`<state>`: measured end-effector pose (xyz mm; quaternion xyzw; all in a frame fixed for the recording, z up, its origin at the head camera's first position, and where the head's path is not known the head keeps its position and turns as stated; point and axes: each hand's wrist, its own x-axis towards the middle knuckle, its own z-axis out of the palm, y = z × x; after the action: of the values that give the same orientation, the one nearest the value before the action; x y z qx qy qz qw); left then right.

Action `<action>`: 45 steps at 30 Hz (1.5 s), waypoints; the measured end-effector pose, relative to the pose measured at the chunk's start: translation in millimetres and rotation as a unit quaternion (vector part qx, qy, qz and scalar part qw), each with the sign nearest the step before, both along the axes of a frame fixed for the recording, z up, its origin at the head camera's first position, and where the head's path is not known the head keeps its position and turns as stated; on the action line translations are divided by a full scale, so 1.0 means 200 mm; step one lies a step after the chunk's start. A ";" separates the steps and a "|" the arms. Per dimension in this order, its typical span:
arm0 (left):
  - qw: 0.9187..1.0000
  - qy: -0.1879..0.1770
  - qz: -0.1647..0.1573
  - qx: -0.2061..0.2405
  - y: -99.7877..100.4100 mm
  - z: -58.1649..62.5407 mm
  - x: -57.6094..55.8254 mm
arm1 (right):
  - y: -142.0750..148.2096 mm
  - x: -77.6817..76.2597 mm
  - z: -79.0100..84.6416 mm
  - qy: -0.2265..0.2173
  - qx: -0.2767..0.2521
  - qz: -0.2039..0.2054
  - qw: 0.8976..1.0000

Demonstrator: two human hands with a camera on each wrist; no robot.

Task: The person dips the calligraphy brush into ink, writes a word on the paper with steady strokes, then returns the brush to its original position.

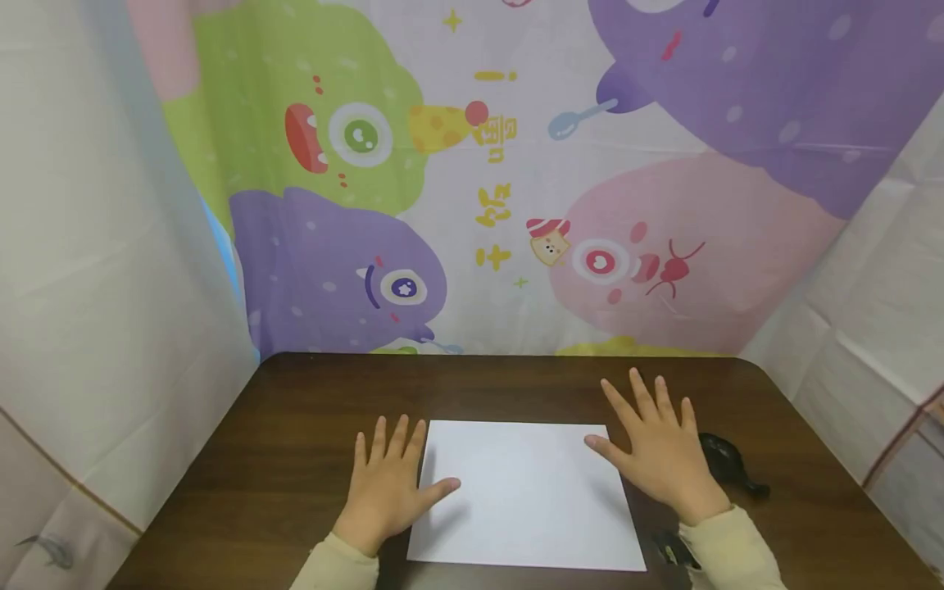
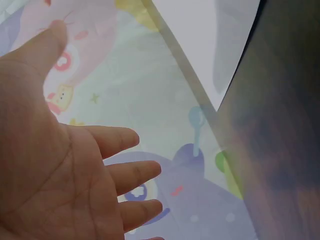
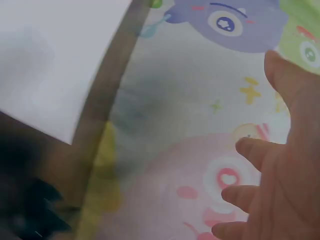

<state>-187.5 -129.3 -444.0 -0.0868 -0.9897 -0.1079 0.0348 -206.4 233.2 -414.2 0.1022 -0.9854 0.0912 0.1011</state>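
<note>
A blank white sheet of paper lies flat on the brown wooden table. My left hand is spread over its left edge, thumb pointing inward above the sheet. Over the right edge is my right hand, fingers fanned apart and thumb toward the paper. Both hands cast shadows on the sheet and appear raised off it. In the left wrist view the bare palm faces the camera, with a corner of the paper beyond. The right wrist view likewise shows an unfilled palm beside the paper.
A dark, glossy object with a narrow end lies right of my right hand; its kind is unclear. Another dark item is partly hidden by the right sleeve. A cartoon-printed curtain hangs behind the table's far edge. Pale cloth hangs at the sides.
</note>
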 end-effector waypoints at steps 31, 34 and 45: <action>0.989 0.039 -0.143 0.028 -0.03 -0.01 0.21 | 0.35 -0.28 0.13 -0.042 -0.203 -0.028 0.978; 0.987 0.021 -0.162 0.004 -0.03 -0.03 0.23 | 0.36 -0.31 0.08 -0.066 -0.201 -0.034 0.977; 0.973 -0.052 -0.218 -0.057 -0.05 -0.10 0.28 | 0.39 -0.37 -0.07 -0.143 -0.197 -0.050 0.969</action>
<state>-131.8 -138.9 -464.3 -0.2967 -0.9519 -0.0609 -0.0460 -281.1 310.9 -428.5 0.0165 -0.9560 0.2925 -0.0180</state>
